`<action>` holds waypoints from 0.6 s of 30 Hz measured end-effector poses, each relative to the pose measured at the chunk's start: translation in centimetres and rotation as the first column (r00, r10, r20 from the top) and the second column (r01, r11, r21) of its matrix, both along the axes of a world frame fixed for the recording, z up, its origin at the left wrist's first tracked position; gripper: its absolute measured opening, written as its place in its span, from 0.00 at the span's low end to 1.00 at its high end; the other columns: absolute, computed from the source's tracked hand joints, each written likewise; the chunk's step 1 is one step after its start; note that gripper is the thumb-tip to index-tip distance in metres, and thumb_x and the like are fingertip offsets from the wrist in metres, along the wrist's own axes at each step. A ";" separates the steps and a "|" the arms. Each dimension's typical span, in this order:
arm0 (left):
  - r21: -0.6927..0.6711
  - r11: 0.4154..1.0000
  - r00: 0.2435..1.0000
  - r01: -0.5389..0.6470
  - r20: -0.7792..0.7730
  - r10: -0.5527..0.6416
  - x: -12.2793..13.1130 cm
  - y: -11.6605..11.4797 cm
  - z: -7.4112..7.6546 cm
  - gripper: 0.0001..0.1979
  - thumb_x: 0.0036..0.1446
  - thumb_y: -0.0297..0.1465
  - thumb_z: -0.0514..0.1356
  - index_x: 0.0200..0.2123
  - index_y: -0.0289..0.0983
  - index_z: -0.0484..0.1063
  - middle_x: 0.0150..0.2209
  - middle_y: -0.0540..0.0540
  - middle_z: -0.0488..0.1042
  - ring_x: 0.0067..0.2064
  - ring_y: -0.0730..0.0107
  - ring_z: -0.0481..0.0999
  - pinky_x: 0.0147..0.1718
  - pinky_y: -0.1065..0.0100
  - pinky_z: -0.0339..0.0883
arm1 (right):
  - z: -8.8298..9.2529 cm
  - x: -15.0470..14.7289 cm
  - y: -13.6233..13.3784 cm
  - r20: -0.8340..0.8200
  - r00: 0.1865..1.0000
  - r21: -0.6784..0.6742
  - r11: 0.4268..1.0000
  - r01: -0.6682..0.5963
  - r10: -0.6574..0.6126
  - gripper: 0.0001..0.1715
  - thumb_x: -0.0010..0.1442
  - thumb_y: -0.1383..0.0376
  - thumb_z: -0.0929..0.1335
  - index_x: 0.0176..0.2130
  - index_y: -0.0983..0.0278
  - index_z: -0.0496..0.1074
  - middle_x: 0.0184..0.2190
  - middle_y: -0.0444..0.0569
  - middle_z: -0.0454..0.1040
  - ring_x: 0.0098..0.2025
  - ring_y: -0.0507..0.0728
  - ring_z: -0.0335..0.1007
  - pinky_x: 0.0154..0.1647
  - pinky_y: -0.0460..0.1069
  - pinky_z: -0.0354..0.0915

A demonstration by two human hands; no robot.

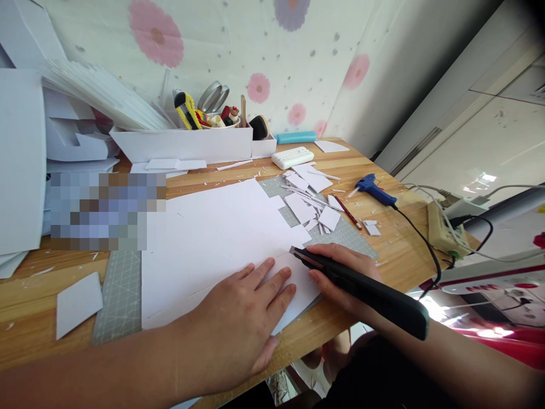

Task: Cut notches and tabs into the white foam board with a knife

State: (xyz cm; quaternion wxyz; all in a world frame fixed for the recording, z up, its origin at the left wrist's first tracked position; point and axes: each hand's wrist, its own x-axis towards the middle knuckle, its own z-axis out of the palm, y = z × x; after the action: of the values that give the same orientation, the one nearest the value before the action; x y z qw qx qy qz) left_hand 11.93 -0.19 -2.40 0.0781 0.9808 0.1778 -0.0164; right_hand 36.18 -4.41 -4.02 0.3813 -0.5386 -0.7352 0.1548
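Note:
A large white foam board (204,238) lies over a grey cutting mat (121,295), its far right corner cut in steps. My left hand (251,309) rests flat on the board near its front edge, fingers spread. In my right hand (344,270) is a black utility knife (361,287), its handle slanting down to the right. The short blade points left, at or just above the board beyond my left fingertips; whether it touches I cannot tell. White offcuts (300,207) are heaped past the board's cut corner, beside a dark red pencil (349,213).
A blue glue gun (374,190) lies at the right, its cord leading to a power strip (445,230). At the back stand a white tool box (183,146) and a white case (292,157). White sheets (19,159) lean at the left, near a loose piece (79,304).

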 end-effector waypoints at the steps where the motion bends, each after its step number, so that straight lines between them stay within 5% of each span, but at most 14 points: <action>1: 0.000 1.000 1.000 0.002 0.002 -0.002 0.0 0.0 0.0 0.30 0.65 0.42 0.55 0.66 0.36 0.61 0.68 0.38 0.59 0.67 0.41 0.59 0.62 0.44 0.61 | 0.0 0.0 0.0 0.001 1.000 0.005 1.000 -0.004 0.004 0.18 0.60 0.66 0.71 0.51 0.58 0.72 0.42 0.47 0.81 0.41 0.55 0.80 0.44 0.48 0.75; 18: 0.082 0.996 0.999 -0.034 0.000 0.034 0.6 -0.5 -0.4 0.28 0.62 0.39 0.59 0.63 0.33 0.66 0.66 0.34 0.62 0.65 0.37 0.62 0.59 0.42 0.63 | 2.8 0.1 0.9 0.184 0.968 -0.089 0.984 -0.155 0.169 0.17 0.59 0.68 0.69 0.49 0.62 0.73 0.39 0.50 0.81 0.37 0.57 0.79 0.40 0.50 0.75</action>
State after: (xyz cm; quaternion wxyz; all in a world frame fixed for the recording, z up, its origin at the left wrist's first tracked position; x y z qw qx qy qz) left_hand 12.55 -0.66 -2.80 0.0378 0.9801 0.1949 -0.0083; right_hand 36.31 -3.51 -1.25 0.2748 -0.5027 -0.8039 0.1601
